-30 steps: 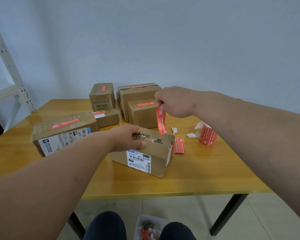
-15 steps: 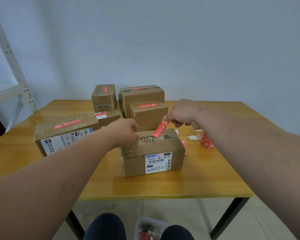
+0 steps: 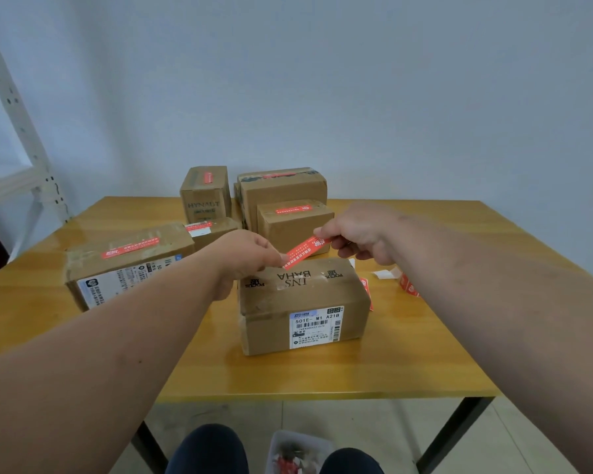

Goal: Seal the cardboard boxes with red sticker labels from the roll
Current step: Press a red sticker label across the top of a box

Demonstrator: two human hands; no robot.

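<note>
We are holding a red sticker [image 3: 303, 252] over the near box [image 3: 302, 302] on the table [image 3: 408, 364]. Our left hand [image 3: 250, 254] is pinching its lower end and our right hand [image 3: 360, 234] its upper end. The sticker roll [image 3: 408, 286] is lying just right of the box.

Sticker roll [image 3: 408, 286]: the right forearm is covering most of it, only a red edge showing.
Loose red sticker [image 3: 366, 292]: the nearest box [image 3: 302, 302] is hiding its left part.
Small flat box [image 3: 213, 230]: the left hand [image 3: 243, 254] is blocking its near right corner.
Shipping-label print on the nearest box: too small to read below the top line.
Tray on the floor [image 3: 298, 449]: the lower edge is cutting it off, contents blurring.
Shelf frame [image 3: 18, 131]: the left edge is cropping it.
</note>
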